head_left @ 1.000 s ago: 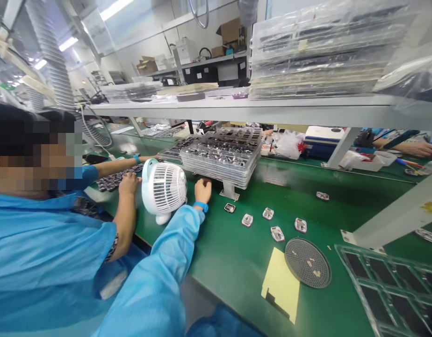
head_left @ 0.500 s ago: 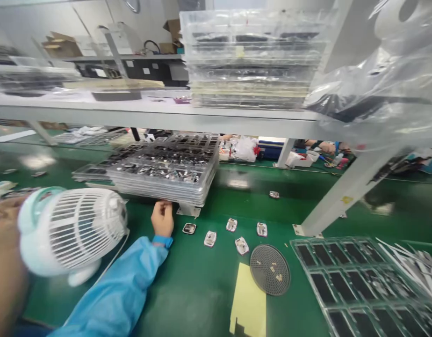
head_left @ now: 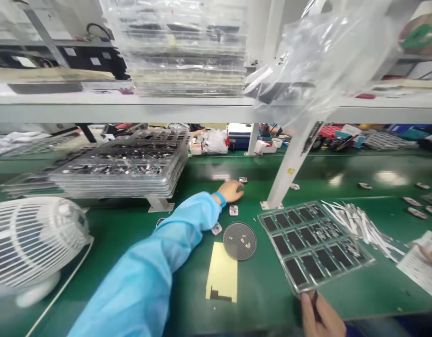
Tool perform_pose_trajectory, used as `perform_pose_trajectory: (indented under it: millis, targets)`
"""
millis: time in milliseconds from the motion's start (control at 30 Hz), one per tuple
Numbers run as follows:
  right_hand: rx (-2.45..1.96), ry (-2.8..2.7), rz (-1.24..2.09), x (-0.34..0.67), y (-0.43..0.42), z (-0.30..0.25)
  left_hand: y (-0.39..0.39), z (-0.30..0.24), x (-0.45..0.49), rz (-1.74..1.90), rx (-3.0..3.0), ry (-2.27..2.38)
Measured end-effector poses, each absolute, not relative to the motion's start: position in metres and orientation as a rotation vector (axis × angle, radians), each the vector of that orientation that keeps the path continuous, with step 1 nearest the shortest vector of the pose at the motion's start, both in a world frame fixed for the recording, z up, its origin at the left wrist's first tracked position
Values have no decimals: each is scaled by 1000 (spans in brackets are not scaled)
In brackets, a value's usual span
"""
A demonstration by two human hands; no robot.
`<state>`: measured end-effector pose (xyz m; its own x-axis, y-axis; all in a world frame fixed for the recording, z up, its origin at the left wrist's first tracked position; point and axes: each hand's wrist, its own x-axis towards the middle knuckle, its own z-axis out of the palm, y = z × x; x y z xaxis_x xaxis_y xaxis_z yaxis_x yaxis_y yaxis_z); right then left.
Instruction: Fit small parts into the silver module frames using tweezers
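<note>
My left hand (head_left: 231,190), in a light blue sleeve, reaches over the green surface with bent, parted fingers and no held thing visible. Just past its fingertips lies a small rounded metallic piece (head_left: 243,179). Nearer me are a similar whitish piece (head_left: 233,210) and another one (head_left: 216,228) by the sleeve. Low on the right, my right hand (head_left: 319,316) is closed around a slim black tool, perhaps tweezers (head_left: 317,306). It is at the front corner of a clear compartment tray (head_left: 277,250) holding dark rectangular parts and small metallic bits.
A white fan (head_left: 37,243) stands at left, before stacked clear trays (head_left: 118,187). A round perforated disc (head_left: 240,241) overlaps a yellow sheet (head_left: 221,274). White strips (head_left: 363,227) lie right of the tray. A slanted shelf post (head_left: 289,164) rises behind it.
The view has swung right. My left hand has moved from beside the tray stack to the small pieces further right. My right hand has come into view; the blurred bare arm by the fan has left it.
</note>
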<state>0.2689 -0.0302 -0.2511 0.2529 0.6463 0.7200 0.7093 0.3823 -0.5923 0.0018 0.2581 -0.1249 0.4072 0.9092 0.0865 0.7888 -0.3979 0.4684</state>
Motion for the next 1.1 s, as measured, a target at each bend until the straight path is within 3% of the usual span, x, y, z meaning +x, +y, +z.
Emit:
perform_pose_trajectory:
  millis: [133, 300, 533, 700, 900, 1100]
  targets:
    - [-1317, -1550, -116, 273, -31, -240, 312, -141, 28, 530, 2154, 1655]
    - [-1325, -1529, -57, 275, -38, -240, 311, -149, 26, 677, 2057, 1560]
    - [-1423, -1083, 353, 284, -46, -248, 182, -162, -23, 1020, 1847, 1238]
    - [-1411, -1027, 577, 288, -52, -240, 85, -183, -53, 1012, 1521, 1031]
    - [-1250, -1046, 1141, 233, -44, -222, 66, -192, -56, 1051, 1265, 875]
    - [-1104, -1432, 1274, 190, -23, -200, 60, -191, -53, 1009, 1066, 850]
